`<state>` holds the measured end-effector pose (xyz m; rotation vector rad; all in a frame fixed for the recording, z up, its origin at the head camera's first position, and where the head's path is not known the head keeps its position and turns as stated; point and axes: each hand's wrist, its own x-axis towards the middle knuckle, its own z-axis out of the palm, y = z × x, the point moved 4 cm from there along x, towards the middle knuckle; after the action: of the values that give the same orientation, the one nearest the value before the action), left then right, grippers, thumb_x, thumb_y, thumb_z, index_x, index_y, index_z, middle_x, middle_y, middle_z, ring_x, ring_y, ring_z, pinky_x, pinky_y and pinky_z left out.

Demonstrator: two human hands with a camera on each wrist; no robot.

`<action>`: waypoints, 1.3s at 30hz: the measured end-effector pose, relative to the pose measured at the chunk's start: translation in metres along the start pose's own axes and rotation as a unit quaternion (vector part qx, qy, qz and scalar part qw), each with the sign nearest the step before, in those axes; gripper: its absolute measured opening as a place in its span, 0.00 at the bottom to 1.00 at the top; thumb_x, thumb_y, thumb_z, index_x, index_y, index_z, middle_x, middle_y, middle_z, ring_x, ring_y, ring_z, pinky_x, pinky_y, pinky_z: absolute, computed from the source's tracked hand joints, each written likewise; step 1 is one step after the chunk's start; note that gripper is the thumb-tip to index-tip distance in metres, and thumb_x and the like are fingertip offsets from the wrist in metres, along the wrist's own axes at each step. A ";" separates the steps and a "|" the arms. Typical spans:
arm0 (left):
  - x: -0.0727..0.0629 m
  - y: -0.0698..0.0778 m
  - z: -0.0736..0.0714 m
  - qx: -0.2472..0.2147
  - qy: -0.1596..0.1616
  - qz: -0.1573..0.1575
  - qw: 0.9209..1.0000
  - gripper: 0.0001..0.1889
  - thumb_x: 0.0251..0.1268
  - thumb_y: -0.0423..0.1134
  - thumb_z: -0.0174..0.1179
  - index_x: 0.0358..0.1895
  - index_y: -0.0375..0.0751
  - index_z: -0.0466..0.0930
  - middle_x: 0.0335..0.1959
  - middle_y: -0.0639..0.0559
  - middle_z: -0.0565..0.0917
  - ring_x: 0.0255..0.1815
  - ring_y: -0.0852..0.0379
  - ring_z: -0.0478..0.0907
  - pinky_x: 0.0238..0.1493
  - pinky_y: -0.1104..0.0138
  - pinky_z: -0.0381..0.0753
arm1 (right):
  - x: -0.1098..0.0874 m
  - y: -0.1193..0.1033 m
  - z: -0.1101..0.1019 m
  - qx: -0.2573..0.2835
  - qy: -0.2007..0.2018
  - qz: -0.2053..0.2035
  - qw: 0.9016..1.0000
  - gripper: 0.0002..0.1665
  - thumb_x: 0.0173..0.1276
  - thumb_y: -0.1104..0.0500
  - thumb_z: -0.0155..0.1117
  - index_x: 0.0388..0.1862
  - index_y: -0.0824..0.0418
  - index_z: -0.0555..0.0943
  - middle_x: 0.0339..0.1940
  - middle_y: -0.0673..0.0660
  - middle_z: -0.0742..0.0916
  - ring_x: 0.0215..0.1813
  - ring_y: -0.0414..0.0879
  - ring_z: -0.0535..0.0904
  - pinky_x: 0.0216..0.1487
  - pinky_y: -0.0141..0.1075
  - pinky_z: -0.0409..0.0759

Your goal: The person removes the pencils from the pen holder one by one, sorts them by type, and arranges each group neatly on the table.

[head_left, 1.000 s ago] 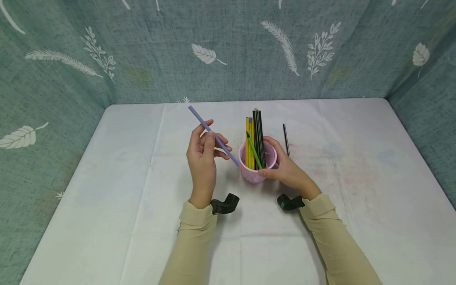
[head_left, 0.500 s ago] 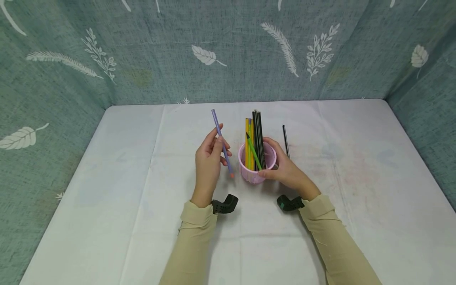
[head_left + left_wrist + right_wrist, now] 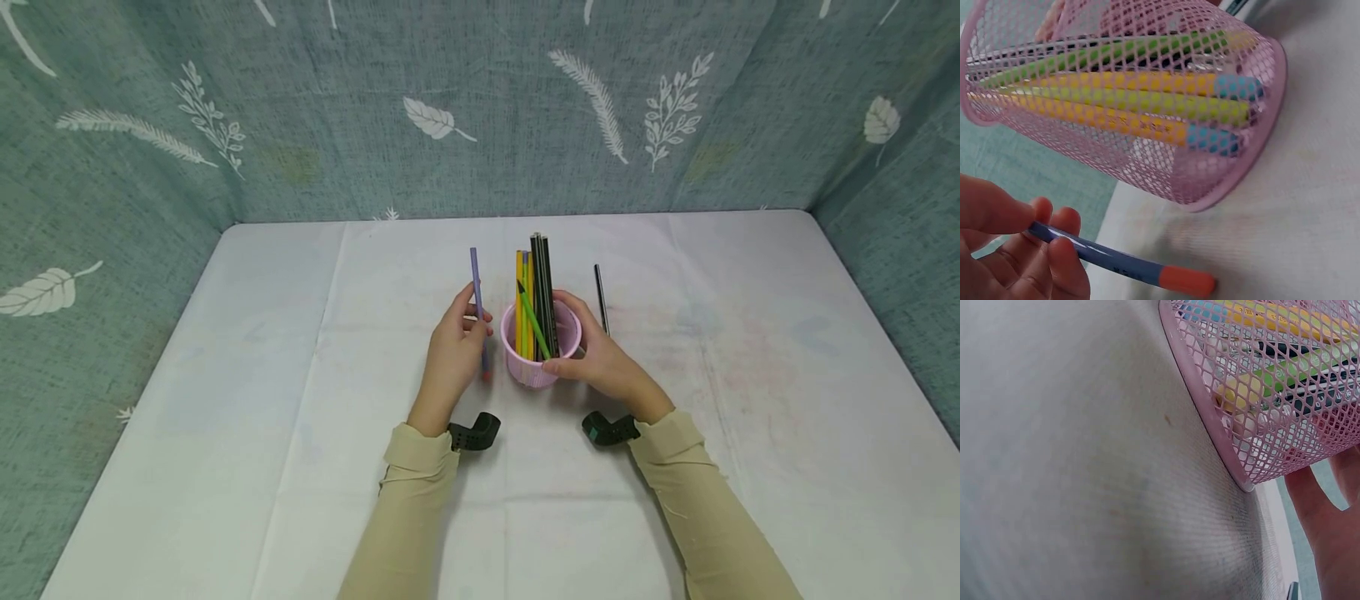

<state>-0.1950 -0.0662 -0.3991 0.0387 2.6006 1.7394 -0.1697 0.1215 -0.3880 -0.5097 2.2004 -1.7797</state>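
Curtain (image 3: pixel 495 167), grey-green, white leaf and fern print; beyond both hands.
Table with white cloth (image 3: pixel 225 467), creased, faint pinkish staining right of the right hand; beneath both hands.
Sleeves, khaki, one pair: left sleeve (image 3: pixel 405 517), right sleeve (image 3: pixel 712 508); behind the hands.
Right hand (image 3: pixel 603 358): grasping the pencil cup by its right side, thumb at the near rim.
Left hand (image 3: pixel 450 354): pinching the purple pencil between thumb and fingers.
Pencil cup (image 3: pixel 525 375), pink mesh; between the hands, upright on the cloth, just right of the left fingers. Its mesh breaks up the lettering on its contents.
Wrist devices, black, two (image 3: pixel 475 431) (image 3: pixel 609 427); one behind each hand, on its inner side.
Black pencils (image 3: pixel 540 283), a bundle in the cup, left of the right hand.
Loose black pencil (image 3: pixel 602 298); beyond the right hand, which hides its near end.
Purple pencil (image 3: pixel 1119 259), orange-red end downward; left of the cup, apart from it. Dark stamped characters near that end, illegible. Contact with the cloth: cannot tell.
Yellow pencils (image 3: pixel 1147 128), blue-ended, in the cup; small dark print, illegible.
Yellow-green pencil (image 3: pixel 1166 106), between the yellow ones.
Green pencil (image 3: pixel 534 318), leaning in the cup; pale markings, unreadable.
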 end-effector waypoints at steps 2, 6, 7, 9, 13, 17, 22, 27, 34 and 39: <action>0.001 -0.002 0.001 0.007 0.000 -0.003 1.000 0.27 0.63 0.32 0.46 0.66 0.53 0.57 0.40 0.54 0.74 0.37 0.59 0.74 0.34 0.64 0.73 | 0.000 0.001 0.000 0.001 -0.001 0.000 1.000 0.49 0.52 0.61 0.64 0.69 0.51 0.49 0.67 0.54 0.58 0.63 0.49 0.59 0.62 0.51 0.54; 0.002 -0.005 0.003 0.028 -0.001 0.005 1.000 0.30 0.63 0.31 0.49 0.67 0.56 0.54 0.42 0.54 0.74 0.39 0.59 0.74 0.38 0.64 0.74 | 0.001 0.002 0.000 0.005 -0.002 0.001 1.000 0.49 0.52 0.61 0.64 0.69 0.50 0.49 0.66 0.54 0.59 0.63 0.49 0.59 0.61 0.52 0.55; 0.003 -0.005 0.003 0.035 -0.001 0.007 0.999 0.31 0.62 0.30 0.49 0.67 0.56 0.54 0.43 0.54 0.74 0.40 0.58 0.74 0.38 0.63 0.74 | 0.001 0.002 0.000 0.006 -0.002 0.000 1.000 0.49 0.52 0.61 0.64 0.69 0.50 0.49 0.66 0.54 0.59 0.63 0.49 0.59 0.61 0.51 0.56; 0.004 -0.006 0.005 0.045 -0.003 0.012 0.999 0.33 0.61 0.28 0.50 0.68 0.55 0.53 0.45 0.53 0.74 0.40 0.58 0.74 0.39 0.63 0.75 | 0.001 0.003 0.000 0.009 -0.002 0.001 1.000 0.49 0.52 0.61 0.64 0.69 0.50 0.49 0.66 0.54 0.59 0.63 0.49 0.60 0.61 0.51 0.56; 0.004 -0.010 0.007 0.070 -0.007 0.018 0.997 0.35 0.58 0.25 0.50 0.68 0.55 0.52 0.49 0.53 0.73 0.42 0.57 0.73 0.38 0.64 0.75 | 0.001 0.004 -0.001 0.011 -0.002 0.000 1.000 0.49 0.52 0.61 0.64 0.69 0.50 0.49 0.66 0.54 0.60 0.62 0.49 0.61 0.61 0.50 0.57; 0.002 -0.013 0.008 0.116 -0.005 0.033 0.993 0.34 0.56 0.24 0.49 0.67 0.50 0.55 0.47 0.49 0.71 0.40 0.55 0.70 0.38 0.64 0.72 | 0.000 0.003 0.000 0.009 -0.002 0.001 1.000 0.49 0.52 0.60 0.65 0.69 0.50 0.49 0.66 0.54 0.60 0.62 0.49 0.60 0.61 0.51 0.57; 0.002 -0.015 0.010 0.174 -0.003 0.046 0.984 0.31 0.55 0.25 0.51 0.65 0.46 0.59 0.42 0.47 0.72 0.36 0.53 0.66 0.35 0.64 0.68 | 0.000 -0.001 0.000 0.010 -0.003 0.002 1.000 0.49 0.52 0.61 0.64 0.69 0.51 0.49 0.66 0.55 0.59 0.63 0.49 0.59 0.61 0.52 0.56; 0.001 -0.014 0.013 0.222 -0.010 0.052 0.974 0.28 0.56 0.27 0.53 0.63 0.46 0.64 0.43 0.47 0.74 0.37 0.53 0.66 0.39 0.64 0.68 | -0.001 -0.003 0.001 0.011 -0.001 0.005 1.000 0.49 0.52 0.61 0.64 0.68 0.50 0.49 0.66 0.55 0.60 0.63 0.50 0.60 0.61 0.52 0.56; -0.003 -0.011 0.014 0.258 -0.027 0.043 0.965 0.23 0.56 0.29 0.55 0.57 0.46 0.72 0.51 0.47 0.72 0.43 0.53 0.68 0.45 0.63 0.69 | -0.001 -0.003 0.001 0.006 -0.001 0.004 1.000 0.49 0.52 0.61 0.63 0.69 0.51 0.49 0.66 0.56 0.60 0.63 0.50 0.59 0.60 0.53 0.56; -0.005 -0.011 0.015 0.269 -0.028 0.047 0.962 0.21 0.56 0.28 0.55 0.55 0.44 0.73 0.52 0.46 0.69 0.49 0.52 0.67 0.51 0.61 0.68 | -0.001 -0.003 0.001 0.007 0.000 0.003 1.000 0.49 0.52 0.61 0.64 0.69 0.50 0.48 0.66 0.55 0.60 0.63 0.49 0.59 0.61 0.53 0.56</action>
<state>-0.1901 -0.0568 -0.4145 0.2136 2.9783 0.9765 -0.1679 0.1210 -0.3853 -0.4993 2.1853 -1.7893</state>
